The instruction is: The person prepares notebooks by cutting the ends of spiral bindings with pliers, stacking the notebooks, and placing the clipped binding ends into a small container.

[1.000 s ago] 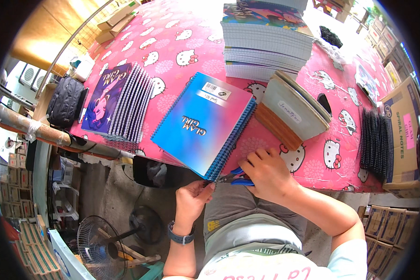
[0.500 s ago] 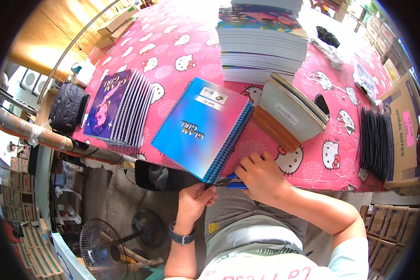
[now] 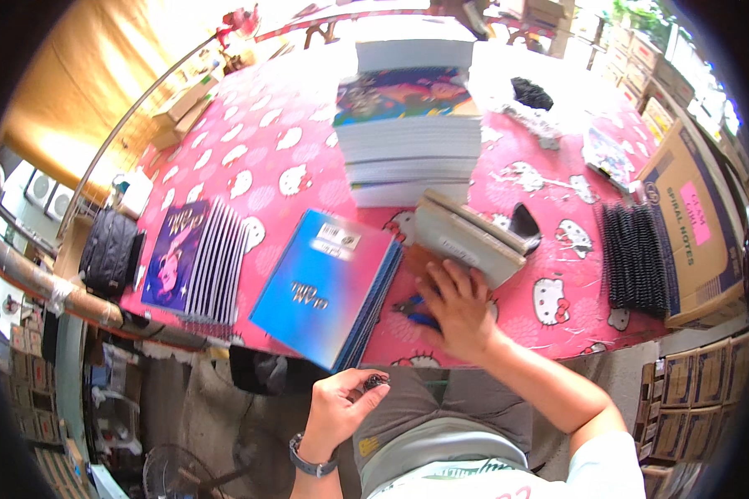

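My left hand (image 3: 339, 406) is in front of the table edge, closed on a small black coiled piece (image 3: 375, 382) between thumb and fingers. Just beyond it lies a stack of blue-and-pink notebooks (image 3: 320, 287), its near corner over the edge. My right hand (image 3: 458, 309) rests on the table with fingers stretched out and apart. Under its thumb side lie blue-handled pliers (image 3: 416, 311), partly hidden by the hand. Its fingertips reach a wooden-based block with grey-green boards (image 3: 466, 245).
A tall stack of printed sheets (image 3: 408, 145) stands behind. Purple notebooks (image 3: 187, 258) and a black bag (image 3: 111, 254) are at left. Black spiral coils (image 3: 634, 262) lie beside a cardboard box (image 3: 695, 233) at right. A pink patterned cover (image 3: 549, 337) lies over the table.
My left hand has come away from the notebooks' corner with the black piece. My right hand has moved forward and set the pliers on the table, its fingers spreading. The view has shifted.
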Demonstrator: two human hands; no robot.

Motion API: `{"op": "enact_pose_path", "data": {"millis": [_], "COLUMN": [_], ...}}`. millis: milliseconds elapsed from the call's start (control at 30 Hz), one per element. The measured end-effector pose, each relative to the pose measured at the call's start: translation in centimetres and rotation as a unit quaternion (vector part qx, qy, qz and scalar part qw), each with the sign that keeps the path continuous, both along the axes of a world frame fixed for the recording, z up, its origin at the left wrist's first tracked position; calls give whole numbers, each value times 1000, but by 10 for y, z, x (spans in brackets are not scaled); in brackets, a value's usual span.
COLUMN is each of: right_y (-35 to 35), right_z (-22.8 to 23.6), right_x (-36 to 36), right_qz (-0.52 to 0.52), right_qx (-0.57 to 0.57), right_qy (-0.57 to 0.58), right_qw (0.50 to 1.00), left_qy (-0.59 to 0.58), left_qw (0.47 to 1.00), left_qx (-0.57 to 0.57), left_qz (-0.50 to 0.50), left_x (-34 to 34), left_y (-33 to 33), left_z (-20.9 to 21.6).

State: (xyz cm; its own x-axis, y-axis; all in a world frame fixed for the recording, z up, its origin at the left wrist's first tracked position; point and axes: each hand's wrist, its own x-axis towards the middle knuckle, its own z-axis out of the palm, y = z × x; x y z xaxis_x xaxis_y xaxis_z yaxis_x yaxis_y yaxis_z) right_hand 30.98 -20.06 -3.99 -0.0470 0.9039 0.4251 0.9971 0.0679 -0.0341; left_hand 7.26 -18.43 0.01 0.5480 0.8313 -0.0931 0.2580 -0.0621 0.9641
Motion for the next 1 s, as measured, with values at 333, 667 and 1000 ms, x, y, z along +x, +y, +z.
{"op": "enact_pose_path", "data": {"millis": [333,667,1000], "right_y": [-35,34,67], "right_z": [18,187,149], "right_x": [4,234,234], "right_qz": [49,-68,90], "right_qx": [-56,609,358], "right_qy": [974,216,411], "right_qw": [214,760,833], "left_qy": [75,-1,-201], "left_qw": [903,940,866], "left_qx": [415,252,-121], "left_qz": [-79,228,442], "left_x": [109,-5,-38], "left_y": [11,19,12], "left_z": [42,1,-48]}}
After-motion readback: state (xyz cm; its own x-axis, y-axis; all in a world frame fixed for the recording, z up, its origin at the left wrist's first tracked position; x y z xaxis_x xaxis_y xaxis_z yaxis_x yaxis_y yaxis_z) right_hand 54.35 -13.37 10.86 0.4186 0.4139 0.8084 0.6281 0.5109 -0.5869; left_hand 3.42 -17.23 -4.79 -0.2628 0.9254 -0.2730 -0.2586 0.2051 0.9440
